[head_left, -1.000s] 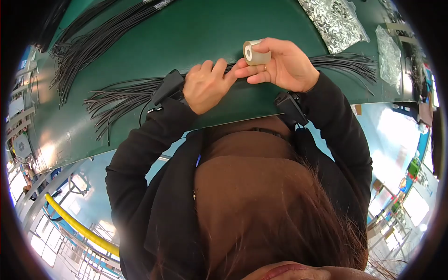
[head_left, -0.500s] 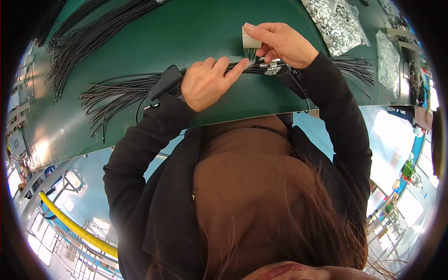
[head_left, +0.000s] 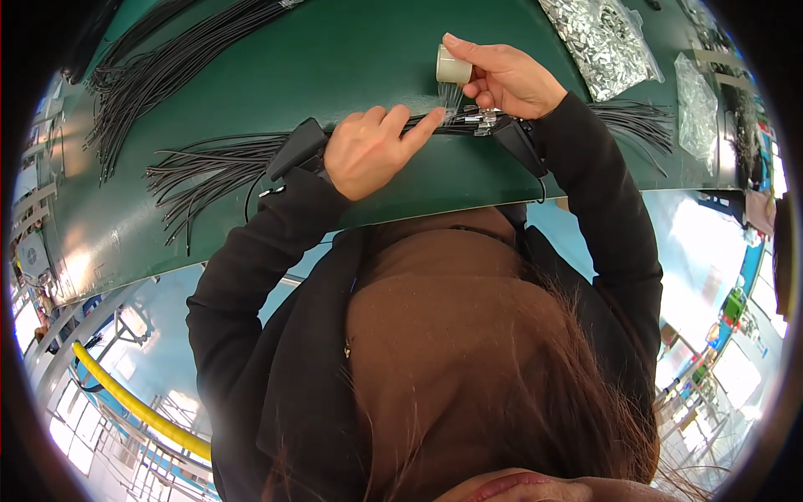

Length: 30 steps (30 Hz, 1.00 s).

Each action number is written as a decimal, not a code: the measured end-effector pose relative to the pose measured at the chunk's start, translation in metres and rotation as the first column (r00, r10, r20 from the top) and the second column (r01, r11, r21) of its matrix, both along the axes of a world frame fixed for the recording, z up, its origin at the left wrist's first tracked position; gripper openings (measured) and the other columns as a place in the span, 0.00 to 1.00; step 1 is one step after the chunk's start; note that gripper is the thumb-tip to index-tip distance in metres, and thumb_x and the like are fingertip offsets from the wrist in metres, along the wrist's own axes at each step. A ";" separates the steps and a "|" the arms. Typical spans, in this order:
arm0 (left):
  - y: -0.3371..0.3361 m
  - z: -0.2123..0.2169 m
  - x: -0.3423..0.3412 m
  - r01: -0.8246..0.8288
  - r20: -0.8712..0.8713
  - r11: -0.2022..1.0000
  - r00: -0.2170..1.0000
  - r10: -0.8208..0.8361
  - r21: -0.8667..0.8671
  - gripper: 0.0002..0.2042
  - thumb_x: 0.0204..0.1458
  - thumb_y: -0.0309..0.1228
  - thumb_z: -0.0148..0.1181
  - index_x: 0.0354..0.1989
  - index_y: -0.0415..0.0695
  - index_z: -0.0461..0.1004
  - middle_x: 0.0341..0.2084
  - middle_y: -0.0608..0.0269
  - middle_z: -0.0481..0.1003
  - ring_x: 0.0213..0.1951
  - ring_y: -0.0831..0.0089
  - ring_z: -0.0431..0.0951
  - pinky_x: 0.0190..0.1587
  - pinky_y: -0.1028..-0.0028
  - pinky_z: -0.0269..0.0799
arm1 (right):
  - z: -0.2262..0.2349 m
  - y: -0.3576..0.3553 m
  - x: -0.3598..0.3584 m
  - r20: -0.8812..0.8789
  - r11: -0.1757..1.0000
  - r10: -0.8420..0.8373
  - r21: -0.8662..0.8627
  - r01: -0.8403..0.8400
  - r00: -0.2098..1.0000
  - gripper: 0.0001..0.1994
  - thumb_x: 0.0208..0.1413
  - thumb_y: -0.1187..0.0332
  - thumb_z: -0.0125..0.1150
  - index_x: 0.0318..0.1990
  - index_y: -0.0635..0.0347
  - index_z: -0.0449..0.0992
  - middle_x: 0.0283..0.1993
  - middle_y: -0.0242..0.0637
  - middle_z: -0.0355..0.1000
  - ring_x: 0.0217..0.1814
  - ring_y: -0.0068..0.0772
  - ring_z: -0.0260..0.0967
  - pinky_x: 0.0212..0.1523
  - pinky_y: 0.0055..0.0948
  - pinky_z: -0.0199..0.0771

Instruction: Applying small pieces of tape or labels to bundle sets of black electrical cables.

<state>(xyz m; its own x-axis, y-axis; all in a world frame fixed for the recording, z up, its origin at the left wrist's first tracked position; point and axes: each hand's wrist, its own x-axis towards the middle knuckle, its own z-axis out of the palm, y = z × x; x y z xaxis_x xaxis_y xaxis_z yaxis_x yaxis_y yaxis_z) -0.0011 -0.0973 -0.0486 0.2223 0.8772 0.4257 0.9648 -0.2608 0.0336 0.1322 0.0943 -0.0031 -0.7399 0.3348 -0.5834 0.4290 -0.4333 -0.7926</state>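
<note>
A bundle of thin black cables lies across the green table in front of me. My left hand is closed round the middle of the bundle, its index finger against a clear strip of tape. Up from the cables this strip runs to a roll of tape, pinched between thumb and fingers of my right hand. Silvery metal ends sit on the bundle just below my right hand. Black devices are strapped at both wrists.
Another bundle of black cables lies at the far left. At the far right rests a clear bag of small metal parts, with a crumpled plastic bag beside it. The table's near edge runs close to my body.
My right hand has tilted the tape roll and shifted it slightly, so more of its side shows. The left hand has stayed in place on the cables.
</note>
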 end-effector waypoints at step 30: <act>0.016 0.048 -0.009 0.059 0.416 0.903 0.899 0.137 -0.425 0.18 0.53 0.27 0.56 0.54 0.51 0.71 0.25 0.60 0.70 0.25 0.61 0.72 0.29 0.66 0.69 | -0.018 -0.108 0.079 0.010 0.208 0.038 0.978 -0.017 0.999 0.07 0.46 0.74 0.62 0.32 0.58 0.71 0.32 0.36 0.68 0.29 0.33 0.68 0.28 0.26 0.70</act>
